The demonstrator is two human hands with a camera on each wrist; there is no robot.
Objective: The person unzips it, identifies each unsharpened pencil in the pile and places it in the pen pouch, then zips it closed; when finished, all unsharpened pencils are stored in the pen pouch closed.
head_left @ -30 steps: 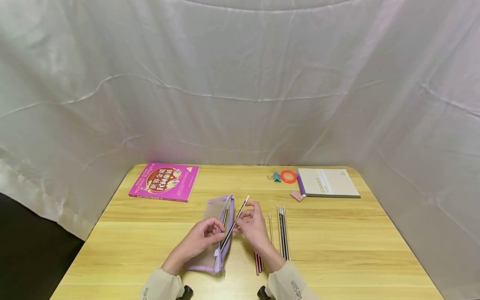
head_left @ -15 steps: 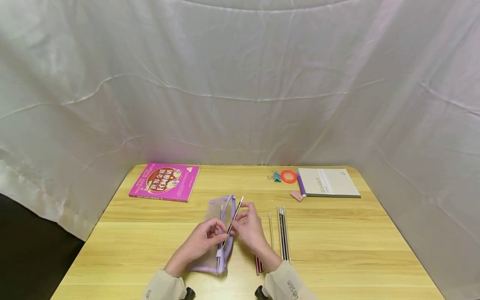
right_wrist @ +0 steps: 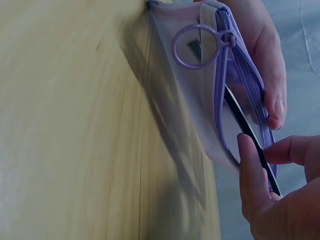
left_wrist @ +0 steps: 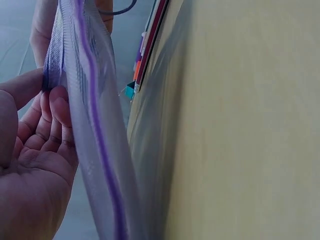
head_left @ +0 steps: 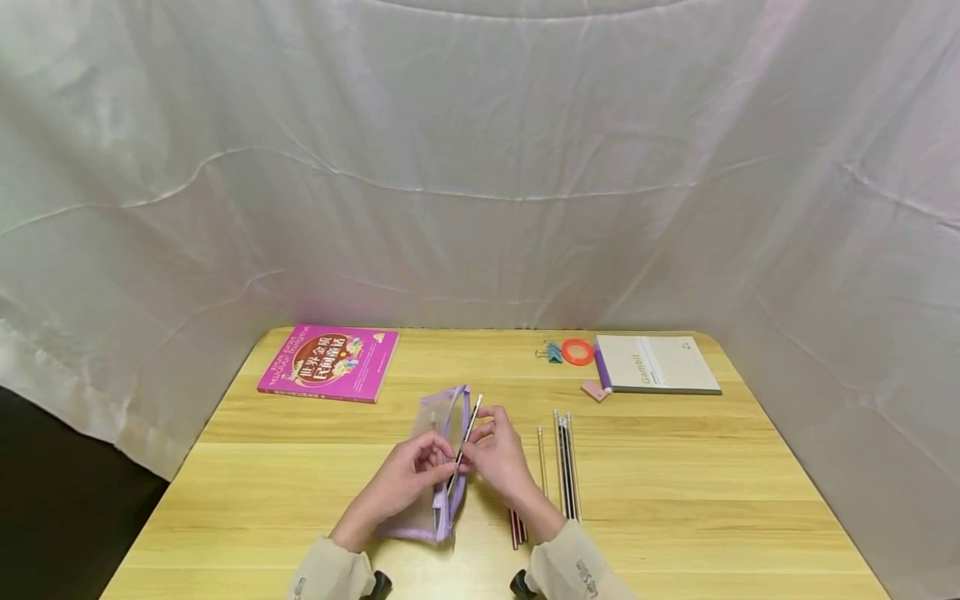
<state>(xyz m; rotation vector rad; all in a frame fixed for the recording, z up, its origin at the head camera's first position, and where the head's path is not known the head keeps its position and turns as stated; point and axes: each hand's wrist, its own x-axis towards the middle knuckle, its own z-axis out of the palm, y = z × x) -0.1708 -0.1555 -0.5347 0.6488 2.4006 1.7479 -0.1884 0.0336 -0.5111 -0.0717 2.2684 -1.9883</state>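
A translucent mesh pencil case (head_left: 433, 410) with purple edging stands unzipped near the front middle of the table. Its open side faces my right hand. My left hand (head_left: 407, 477) pinches the case's zip edge between thumb and fingers; the left wrist view shows this edge of the pencil case (left_wrist: 95, 125) at the fingertips. With thumb and fingers my right hand (head_left: 498, 457) holds a dark pencil (head_left: 473, 417). In the right wrist view the pencil (right_wrist: 239, 114) slants through the zip opening, its lower end inside the case. The eraser end sticks out above.
Right of the hands lie dark and pale pencils (head_left: 566, 467), a single pale pencil (head_left: 542, 458) and dark red pencils (head_left: 517, 530). Behind are a pink eraser (head_left: 595, 391), teal binder clip (head_left: 553, 353), orange tape ring (head_left: 577, 342), purple marker (head_left: 603, 371), notebook (head_left: 667, 367) and pink book (head_left: 367, 367).
My right hand has shifted slightly left with the pencil, which now stands steeper and closer to the case's opening. My left hand has kept its hold on the case and moved little.
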